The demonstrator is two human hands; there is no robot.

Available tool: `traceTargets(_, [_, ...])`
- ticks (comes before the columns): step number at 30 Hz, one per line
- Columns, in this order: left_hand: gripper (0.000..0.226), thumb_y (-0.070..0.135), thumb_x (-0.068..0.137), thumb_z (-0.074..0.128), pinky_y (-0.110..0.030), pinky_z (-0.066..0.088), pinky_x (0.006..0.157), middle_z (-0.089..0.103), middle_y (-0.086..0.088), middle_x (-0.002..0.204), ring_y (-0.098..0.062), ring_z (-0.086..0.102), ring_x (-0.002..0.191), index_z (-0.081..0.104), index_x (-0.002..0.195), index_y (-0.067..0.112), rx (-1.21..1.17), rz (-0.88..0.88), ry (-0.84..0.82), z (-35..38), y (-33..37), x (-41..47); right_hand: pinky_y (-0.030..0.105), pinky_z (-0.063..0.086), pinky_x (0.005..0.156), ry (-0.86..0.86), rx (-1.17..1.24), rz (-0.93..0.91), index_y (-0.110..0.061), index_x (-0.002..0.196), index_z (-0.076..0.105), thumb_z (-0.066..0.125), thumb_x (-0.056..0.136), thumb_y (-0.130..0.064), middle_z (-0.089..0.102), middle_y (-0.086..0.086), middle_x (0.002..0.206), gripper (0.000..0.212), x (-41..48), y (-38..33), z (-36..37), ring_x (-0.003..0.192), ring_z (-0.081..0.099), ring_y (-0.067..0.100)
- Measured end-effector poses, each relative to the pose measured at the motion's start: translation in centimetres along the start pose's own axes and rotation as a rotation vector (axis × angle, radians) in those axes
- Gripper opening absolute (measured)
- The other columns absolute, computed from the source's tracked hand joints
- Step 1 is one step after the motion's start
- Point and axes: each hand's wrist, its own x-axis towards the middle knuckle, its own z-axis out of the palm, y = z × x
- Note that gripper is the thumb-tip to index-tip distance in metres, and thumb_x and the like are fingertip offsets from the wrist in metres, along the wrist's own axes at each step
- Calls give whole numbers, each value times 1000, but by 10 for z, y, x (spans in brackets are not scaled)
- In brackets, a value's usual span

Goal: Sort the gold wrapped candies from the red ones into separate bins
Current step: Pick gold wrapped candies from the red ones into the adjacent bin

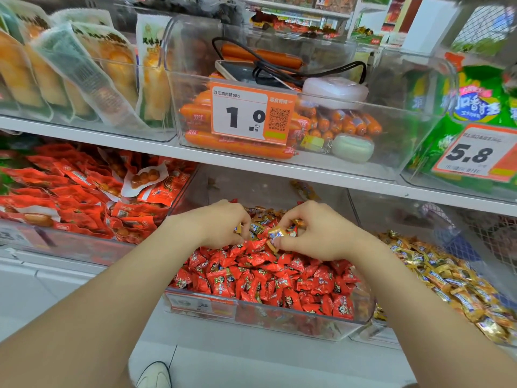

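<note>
My right hand [313, 231] pinches a gold candy [277, 233] at frame centre, bound for the gold bin [391, 215] at right, while my left hand [221, 225] digs curled into the red bin [251, 309], grip unclear.

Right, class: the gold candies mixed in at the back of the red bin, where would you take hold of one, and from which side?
Pinch a gold candy across its small wrapped body with thumb and fingertip, coming from above through the open front. They lie loose on top of the pile in the bin, with nothing covering them. The right hand pinches one like that.
</note>
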Motion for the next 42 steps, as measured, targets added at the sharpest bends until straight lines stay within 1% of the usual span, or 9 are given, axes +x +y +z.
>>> traceTargets(11, [14,38,103,62,-33,40,94,70,15,116,-9,51,107,75,108,37,-148,24,155,-3,-4,-16,21,32,46,57,404,122,-20,85,80,79,90,-43,47,2,56,24,-29,4,-16,50,38,18])
traceTargets(16, [25,41,100,67,-36,44,108,65,3,136,-21,50,133,73,122,32,-30,-53,-13,-1,-1,-10,21,32,48,126,518,226,-16,69,34,57,95,-35,25,12,75,39,-29,-5,-10,60,29,20])
traceTargets(20, [45,45,102,63,-41,45,110,60,-2,145,-27,52,134,62,142,24,69,-54,-95,0,8,-2,25,29,50,190,515,248,-23,69,25,51,98,-37,20,-6,56,41,-24,-15,-4,52,37,18])
traceTargets(24, [23,40,100,69,-33,47,97,64,-3,131,-27,56,124,66,117,24,115,-62,-92,4,11,6,17,28,41,203,575,235,-17,69,45,59,94,-33,54,10,59,34,-14,-21,1,40,42,15])
traceTargets(27, [20,42,97,71,-40,53,96,67,-2,121,-26,62,112,59,98,26,38,-79,-11,7,6,4,24,31,46,200,571,227,-16,67,46,66,90,-30,40,10,62,34,-7,-23,6,41,50,16])
traceTargets(30, [26,48,99,65,-45,57,85,68,-3,100,-23,66,93,57,95,24,-121,-89,143,4,1,-1,25,34,47,204,564,256,-21,62,45,68,87,-35,36,3,55,37,2,-20,10,49,47,21])
traceTargets(34, [26,39,106,54,-50,55,77,66,-8,89,-29,64,82,54,101,14,-193,-69,272,-2,-2,-4,24,40,47,185,667,333,-16,96,67,69,90,-43,49,-3,64,28,12,-17,10,47,50,12])
traceTargets(38, [11,25,106,53,-37,50,56,66,-7,80,-20,59,58,56,105,14,-210,-89,294,-5,-4,4,23,41,46,120,666,339,-10,96,72,71,91,-36,60,1,68,26,19,-11,11,47,49,10])
traceTargets(42, [19,15,104,50,-48,61,59,71,-7,86,-26,74,66,61,102,30,-250,-135,223,-3,-10,12,26,46,51,113,572,389,-7,95,74,66,91,-47,65,2,66,41,25,-4,18,51,54,15])
